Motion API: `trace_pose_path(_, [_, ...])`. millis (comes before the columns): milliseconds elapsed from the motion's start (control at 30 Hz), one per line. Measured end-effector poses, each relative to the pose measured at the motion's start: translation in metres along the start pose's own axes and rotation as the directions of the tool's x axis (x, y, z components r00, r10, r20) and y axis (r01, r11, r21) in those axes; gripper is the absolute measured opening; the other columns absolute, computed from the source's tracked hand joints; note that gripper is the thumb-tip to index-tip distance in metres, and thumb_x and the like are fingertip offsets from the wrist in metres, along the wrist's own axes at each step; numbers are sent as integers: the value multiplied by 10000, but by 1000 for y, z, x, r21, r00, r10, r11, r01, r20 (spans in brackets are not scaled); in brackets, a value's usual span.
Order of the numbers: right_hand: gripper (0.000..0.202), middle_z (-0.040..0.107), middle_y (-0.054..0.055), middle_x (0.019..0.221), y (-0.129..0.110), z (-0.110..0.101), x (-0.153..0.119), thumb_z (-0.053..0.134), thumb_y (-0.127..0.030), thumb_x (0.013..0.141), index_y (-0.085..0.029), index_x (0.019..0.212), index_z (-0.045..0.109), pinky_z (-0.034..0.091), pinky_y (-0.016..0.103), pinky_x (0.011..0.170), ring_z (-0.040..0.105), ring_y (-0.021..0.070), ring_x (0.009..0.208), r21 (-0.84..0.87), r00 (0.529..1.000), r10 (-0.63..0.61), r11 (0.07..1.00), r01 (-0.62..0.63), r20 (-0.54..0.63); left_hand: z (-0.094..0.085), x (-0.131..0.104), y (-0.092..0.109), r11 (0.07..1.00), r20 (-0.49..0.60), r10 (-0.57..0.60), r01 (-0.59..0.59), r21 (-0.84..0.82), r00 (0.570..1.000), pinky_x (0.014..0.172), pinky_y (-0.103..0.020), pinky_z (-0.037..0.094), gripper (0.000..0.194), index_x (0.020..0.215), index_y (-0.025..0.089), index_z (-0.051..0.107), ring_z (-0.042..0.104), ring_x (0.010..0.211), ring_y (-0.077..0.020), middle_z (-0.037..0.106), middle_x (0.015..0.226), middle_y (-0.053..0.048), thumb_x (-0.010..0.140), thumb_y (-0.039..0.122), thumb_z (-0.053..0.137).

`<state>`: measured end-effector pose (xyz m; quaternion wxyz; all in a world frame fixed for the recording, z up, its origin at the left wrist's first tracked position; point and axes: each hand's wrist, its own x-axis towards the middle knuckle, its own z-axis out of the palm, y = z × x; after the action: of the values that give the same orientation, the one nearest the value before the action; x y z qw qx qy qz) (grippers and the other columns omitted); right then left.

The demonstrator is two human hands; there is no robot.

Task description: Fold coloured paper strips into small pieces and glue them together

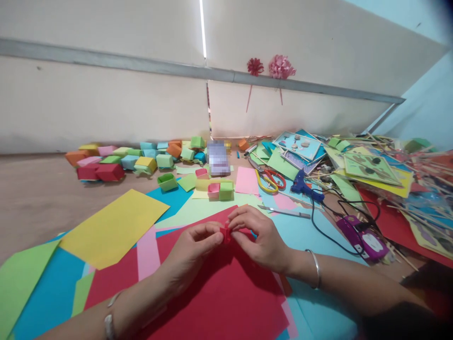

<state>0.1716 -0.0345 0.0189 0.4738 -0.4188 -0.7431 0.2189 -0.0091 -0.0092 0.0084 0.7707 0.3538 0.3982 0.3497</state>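
Note:
A small folded piece of red paper (227, 234) is pinched between my two hands, above a large red sheet (212, 293). My left hand (198, 243) grips its left side between thumb and forefinger. From the right, my right hand (260, 236) holds it with thumb and fingers bent around it. The fingers partly cover the piece, so its full shape is hidden. Just beyond the hands stand a pink and a green paper box (226, 190) side by side, with an open green paper box (167, 182) to their left.
Several coloured paper boxes (130, 160) are grouped at the back left. Scissors (268, 182), a craft knife (285, 211), a blue glue gun (306, 186) with its cord and a purple power strip (364, 238) lie to the right. Loose sticks and cards (371, 167) pile up beyond.

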Motion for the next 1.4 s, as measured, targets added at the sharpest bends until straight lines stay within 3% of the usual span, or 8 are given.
trace_pose_path(233, [150,598,-1,791,-4,8,-4,665,-286,803,-207,812,538,506,274,635,575,132,672,126,947,313,939,-321,78,-3,2,0,967,-49,204,-193,167,978,710,-254,537,161,690,198,747,644,780,-163,681,844,-15,658,295,872])
trace_pose_path(433, [105,617,10,817,-2,9,-4,606,-162,799,-205,730,541,474,282,709,574,141,756,77,984,177,981,-177,10,-1,-2,3,903,-56,340,-310,296,939,667,-244,568,127,685,202,746,659,767,-172,674,830,-17,627,191,858])
trace_pose_path(733, [92,647,12,831,1,11,-8,618,-148,789,-212,844,582,513,275,671,609,148,761,103,966,258,961,-255,-12,6,-2,5,903,-33,353,-331,273,935,660,-317,587,204,748,197,692,703,742,-220,714,777,-32,619,185,849])
trace_pose_path(867, [175,676,33,881,2,9,-8,595,-149,814,-209,978,581,539,290,693,645,156,780,42,979,203,978,-203,7,2,-2,5,796,16,477,-439,416,879,717,-310,550,107,722,196,752,675,773,-218,708,804,-64,653,179,832])
trace_pose_path(967, [118,679,32,834,2,7,-7,584,-140,817,-201,915,613,531,295,675,635,153,729,-60,993,114,992,-112,28,0,-3,3,698,84,529,-489,524,844,721,-314,538,53,745,223,766,663,772,-220,710,805,-64,709,191,789])
trace_pose_path(1033, [89,678,27,800,3,6,-5,582,-136,820,-203,856,629,531,293,664,631,150,706,-45,992,121,992,-120,21,0,-4,2,702,96,524,-493,514,846,747,-338,556,77,788,230,748,674,788,-227,704,831,-57,722,202,777])
trace_pose_path(1200, [45,691,33,821,7,5,-2,665,-203,833,-211,796,642,569,305,700,669,159,753,235,979,203,953,-192,-20,1,-6,5,885,21,397,-388,256,918,750,-358,589,248,896,208,694,694,909,-274,706,946,-87,687,265,816])
trace_pose_path(1400, [91,671,33,797,11,6,-2,695,-251,831,-211,774,637,561,308,687,650,163,747,255,979,200,950,-182,-45,-5,4,-2,978,13,197,-198,66,980,673,-300,559,225,852,182,700,668,684,-166,711,822,-46,712,313,819])
